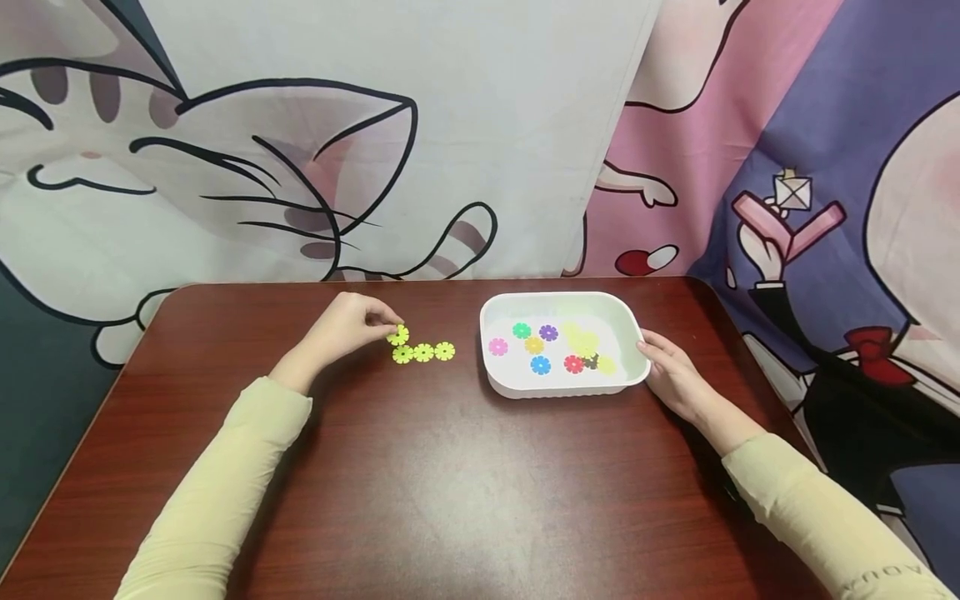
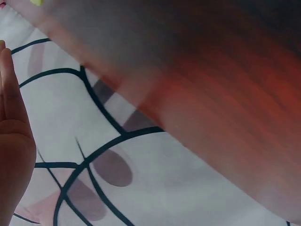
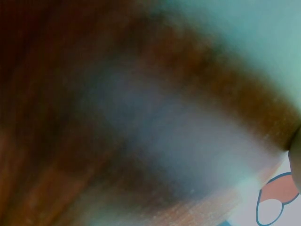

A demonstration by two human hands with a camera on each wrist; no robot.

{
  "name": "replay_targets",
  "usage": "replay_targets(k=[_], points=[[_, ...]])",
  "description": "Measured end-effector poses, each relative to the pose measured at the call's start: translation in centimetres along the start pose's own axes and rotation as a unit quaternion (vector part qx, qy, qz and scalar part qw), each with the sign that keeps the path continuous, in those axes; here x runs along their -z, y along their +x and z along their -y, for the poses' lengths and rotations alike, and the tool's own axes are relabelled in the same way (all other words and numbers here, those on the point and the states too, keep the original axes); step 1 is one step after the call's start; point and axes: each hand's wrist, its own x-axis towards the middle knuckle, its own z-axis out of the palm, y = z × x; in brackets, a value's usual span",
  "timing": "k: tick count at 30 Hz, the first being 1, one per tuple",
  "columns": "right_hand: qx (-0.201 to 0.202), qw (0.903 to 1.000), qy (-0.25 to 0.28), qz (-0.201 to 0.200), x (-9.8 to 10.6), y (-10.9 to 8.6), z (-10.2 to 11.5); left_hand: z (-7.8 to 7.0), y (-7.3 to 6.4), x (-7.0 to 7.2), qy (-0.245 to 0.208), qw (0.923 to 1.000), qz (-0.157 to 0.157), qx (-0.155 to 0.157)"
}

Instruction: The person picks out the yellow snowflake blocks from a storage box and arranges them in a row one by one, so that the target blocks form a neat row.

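In the head view my left hand (image 1: 348, 327) pinches a yellow-green notched plastic disc (image 1: 398, 335) between thumb and fingertips. Just in front of it, three more such discs (image 1: 423, 352) lie in a row on the table, the left one close to the pinched disc; whether they are joined I cannot tell. My right hand (image 1: 675, 377) grips the right rim of a white tray (image 1: 501, 382). The left wrist view catches only part of the left hand (image 2: 14, 127) at its edge. The right wrist view is mostly blurred.
Inside the tray lie loose discs: a pink one (image 1: 498, 347), a green one (image 1: 521, 331), a blue one (image 1: 540, 365), a red one (image 1: 573, 364) and several others. A cartoon-printed cloth (image 1: 525, 125) hangs behind the brown table (image 1: 465, 500).
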Motion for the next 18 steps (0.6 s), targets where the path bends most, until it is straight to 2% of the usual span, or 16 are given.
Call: replay_targets(k=[12,18], points=[[0.0,1.0,-0.007,-0.003,-0.1,0.1,0.1,2.6,-1.0,-0.1,-0.006,0.999,0.032,0.029],[-0.004,0.9999,-0.009,-0.008,-0.1,0.0,0.1,3.5,-1.2,-0.4,0.004,0.9987,0.044,0.025]])
